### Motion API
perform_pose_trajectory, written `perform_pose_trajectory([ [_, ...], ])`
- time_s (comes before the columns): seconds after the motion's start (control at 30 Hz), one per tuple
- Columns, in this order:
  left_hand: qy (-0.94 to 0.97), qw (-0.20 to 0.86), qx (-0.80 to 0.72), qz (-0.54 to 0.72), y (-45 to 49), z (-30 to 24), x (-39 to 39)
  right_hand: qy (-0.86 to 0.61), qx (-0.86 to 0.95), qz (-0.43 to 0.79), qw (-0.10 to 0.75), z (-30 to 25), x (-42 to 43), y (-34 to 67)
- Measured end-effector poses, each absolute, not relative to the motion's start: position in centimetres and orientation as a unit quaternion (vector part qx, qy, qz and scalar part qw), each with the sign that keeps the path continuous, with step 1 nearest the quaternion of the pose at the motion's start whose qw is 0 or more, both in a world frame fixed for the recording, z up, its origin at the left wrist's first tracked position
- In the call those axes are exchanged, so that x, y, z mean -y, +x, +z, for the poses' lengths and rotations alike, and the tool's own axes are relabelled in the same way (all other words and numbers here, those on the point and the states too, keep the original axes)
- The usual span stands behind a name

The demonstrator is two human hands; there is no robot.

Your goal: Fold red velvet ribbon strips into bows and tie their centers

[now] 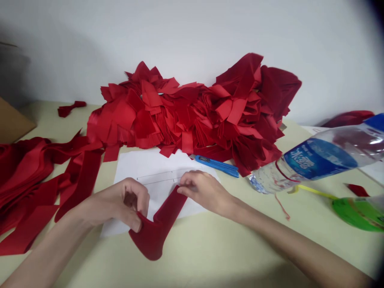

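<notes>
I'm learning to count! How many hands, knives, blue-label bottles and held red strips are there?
Hands: 2, left hand and right hand
Knife: 1
Bottle: 1
Strip: 1, held by both hands
Total: 5

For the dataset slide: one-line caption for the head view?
The left hand and right hand pinch a red fabric strip over a marked white sheet, before a heap of red pieces.

Left hand (127,203) and right hand (205,192) both pinch shut.
</notes>
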State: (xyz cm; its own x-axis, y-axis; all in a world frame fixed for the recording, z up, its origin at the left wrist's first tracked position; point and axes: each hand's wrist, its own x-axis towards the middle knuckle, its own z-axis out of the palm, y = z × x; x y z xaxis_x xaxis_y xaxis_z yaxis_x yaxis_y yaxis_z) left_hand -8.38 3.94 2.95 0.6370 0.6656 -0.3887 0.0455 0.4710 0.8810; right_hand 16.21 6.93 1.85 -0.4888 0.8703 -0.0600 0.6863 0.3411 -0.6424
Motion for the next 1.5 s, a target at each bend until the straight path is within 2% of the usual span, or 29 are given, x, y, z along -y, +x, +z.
perform_pose_trajectory([
  [0.17, 0.461, 0.764, -0.370, 0.259, -8.9, 2.9, -4.2, -0.479, 0.769, 0.387, 0.173, 2.1, -8.0, 16.6],
  [0.33, 0.412, 0.693, -0.458, 0.375, -9.1, 2.6, -4.9, -0.513, 0.564, 0.560, 0.324, 3.1, -8.4, 21.2],
  [0.47, 0.421, 0.587, -0.576, 0.383, -8.8, 1.9, -5.5, -0.546, 0.489, 0.570, 0.370, 2.4, -8.1, 24.5],
  [0.63, 0.458, 0.554, -0.599, 0.353, -8.3, 1.1, -5.7, -0.537, 0.492, 0.583, 0.360, 2.1, -7.5, 25.9],
  [0.73, 0.461, 0.541, -0.610, 0.351, -8.2, 0.9, -5.7, -0.543, 0.523, 0.556, 0.350, 2.1, -7.5, 26.2],
  [0.9, 0.440, 0.555, -0.604, 0.366, -7.8, 1.5, -5.4, -0.554, 0.559, 0.487, 0.380, 1.8, -7.6, 26.0],
  [1.2, 0.452, 0.551, -0.604, 0.356, -7.6, 1.4, -5.2, -0.596, 0.663, 0.279, 0.357, 1.4, -6.8, 24.7],
  [1.3, 0.436, 0.566, -0.600, 0.360, -8.1, 1.1, -5.4, -0.602, 0.706, 0.199, 0.316, 1.0, -6.6, 24.6],
  [1.43, 0.437, 0.587, -0.596, 0.330, -8.5, 1.4, -5.7, -0.598, 0.753, 0.183, 0.205, 0.7, -6.7, 25.0],
  [1.5, 0.457, 0.594, -0.587, 0.305, -8.1, 1.8, -5.5, -0.621, 0.750, 0.140, 0.179, 1.0, -6.5, 25.0],
])
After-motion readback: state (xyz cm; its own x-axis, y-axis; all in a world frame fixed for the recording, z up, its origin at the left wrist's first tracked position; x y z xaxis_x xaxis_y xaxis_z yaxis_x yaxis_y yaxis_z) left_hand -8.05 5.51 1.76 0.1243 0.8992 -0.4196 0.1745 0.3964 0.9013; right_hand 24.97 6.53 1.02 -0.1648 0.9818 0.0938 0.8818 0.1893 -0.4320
